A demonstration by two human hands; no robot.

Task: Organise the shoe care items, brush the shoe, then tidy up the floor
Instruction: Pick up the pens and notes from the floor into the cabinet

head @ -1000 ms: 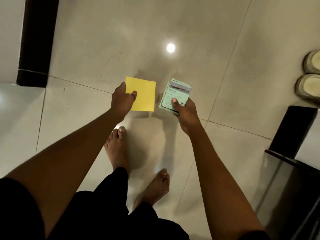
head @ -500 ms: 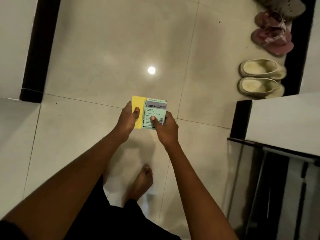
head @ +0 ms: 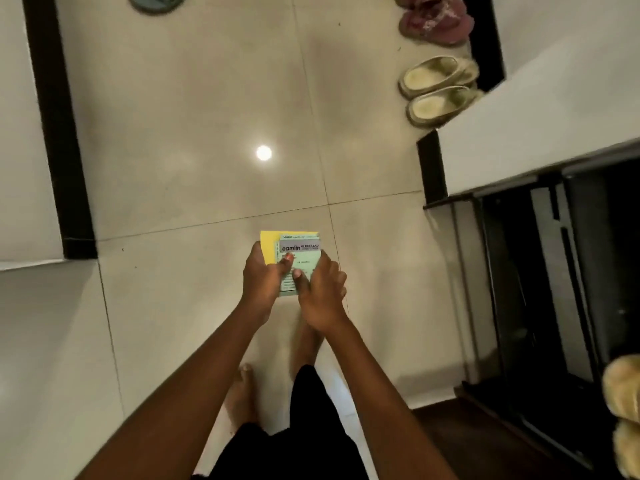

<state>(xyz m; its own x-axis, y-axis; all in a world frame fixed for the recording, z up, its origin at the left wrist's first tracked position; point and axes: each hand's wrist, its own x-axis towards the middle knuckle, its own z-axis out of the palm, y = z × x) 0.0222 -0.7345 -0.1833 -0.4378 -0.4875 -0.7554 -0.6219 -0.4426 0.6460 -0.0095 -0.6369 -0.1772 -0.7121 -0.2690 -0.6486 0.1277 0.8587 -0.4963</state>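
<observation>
You hold a small pale-green cardboard box (head: pixel 300 251) printed "camlin" stacked on a square yellow paper sheet (head: pixel 268 247), out in front of you above the glossy beige tiled floor (head: pixel 190 116). Your left hand (head: pixel 263 280) pinches sheet and box together at their left edge, thumb across the box. Your right hand (head: pixel 320 296) grips the box's right side, thumb on its face. At the far right, cream fleece-lined slippers (head: pixel 440 88) sit just nearer than pink slippers (head: pixel 433 24). A black metal rack (head: pixel 512 271) stands right.
</observation>
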